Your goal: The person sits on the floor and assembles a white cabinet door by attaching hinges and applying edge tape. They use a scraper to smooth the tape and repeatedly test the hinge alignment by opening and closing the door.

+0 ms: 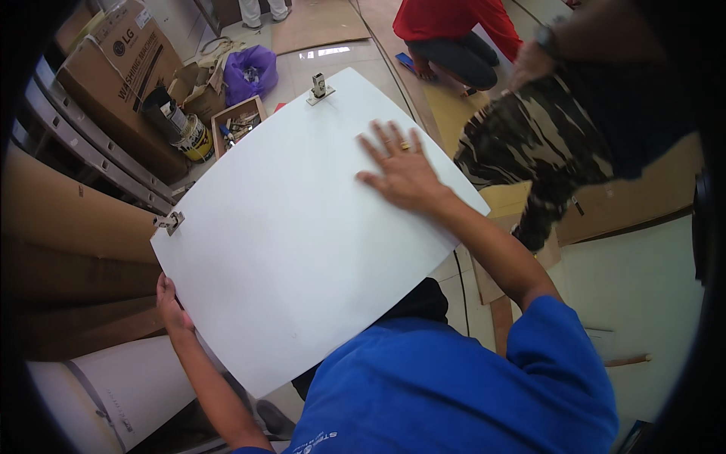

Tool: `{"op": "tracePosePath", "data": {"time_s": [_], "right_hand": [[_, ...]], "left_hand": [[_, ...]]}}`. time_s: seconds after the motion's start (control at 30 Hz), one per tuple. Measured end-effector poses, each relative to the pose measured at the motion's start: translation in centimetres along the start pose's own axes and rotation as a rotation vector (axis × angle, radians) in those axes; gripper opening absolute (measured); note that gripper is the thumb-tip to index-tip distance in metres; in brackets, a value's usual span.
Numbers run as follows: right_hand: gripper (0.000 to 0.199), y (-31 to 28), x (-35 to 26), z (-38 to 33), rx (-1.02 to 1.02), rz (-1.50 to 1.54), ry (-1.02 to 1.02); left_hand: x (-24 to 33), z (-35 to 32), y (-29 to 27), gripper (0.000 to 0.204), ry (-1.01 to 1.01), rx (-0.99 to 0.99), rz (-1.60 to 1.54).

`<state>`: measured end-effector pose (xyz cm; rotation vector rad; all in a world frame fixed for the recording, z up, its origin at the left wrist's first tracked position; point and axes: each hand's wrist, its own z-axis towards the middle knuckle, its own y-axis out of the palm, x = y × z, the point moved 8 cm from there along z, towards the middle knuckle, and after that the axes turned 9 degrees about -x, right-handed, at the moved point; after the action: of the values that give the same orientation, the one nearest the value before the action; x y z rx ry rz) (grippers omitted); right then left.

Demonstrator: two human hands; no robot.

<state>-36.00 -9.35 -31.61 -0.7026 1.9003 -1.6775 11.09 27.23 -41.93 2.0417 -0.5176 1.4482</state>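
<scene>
A large white cabinet door (287, 227) lies across my lap, tilted in the view. Two metal hinges are fixed near its edges: one hinge (319, 89) at the far edge and another hinge (169, 222) at the left corner. My left hand (174, 306) grips the door's left edge just below the left hinge, its palm against the side and part of the fingers hidden. Flat on the upper right of the door's face rests my right hand (401, 168), fingers spread, a ring on one of them, holding nothing.
A cardboard box (121, 72), a ladder (98, 147), a paint can (193, 140), a purple bag (249, 74) and a wooden tool box (236, 125) stand at the left. One person in camouflage trousers (537, 136) is close at the right; another in a red top (446, 19) crouches beyond.
</scene>
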Motion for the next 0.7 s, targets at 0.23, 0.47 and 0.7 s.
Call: {"op": "tracePosePath", "data": {"time_s": [0.23, 0.47, 0.7], "right_hand": [[0.076, 0.2, 10.6, -3.4, -0.013, 0.488, 0.402], [0.064, 1.8, 13.0, -1.4, -0.033, 0.723, 0.402], [0.054, 2.0, 13.7, -0.8, 0.138, 0.785, 0.302]], "left_hand": [[0.3, -3.5, -0.4, 0.065, 0.172, 0.071, 0.516], [-1.4, -8.2, -0.9, 0.071, 0.187, 0.104, 0.387], [-1.7, -9.3, 0.9, 0.062, 0.166, -0.022, 0.033]]}}
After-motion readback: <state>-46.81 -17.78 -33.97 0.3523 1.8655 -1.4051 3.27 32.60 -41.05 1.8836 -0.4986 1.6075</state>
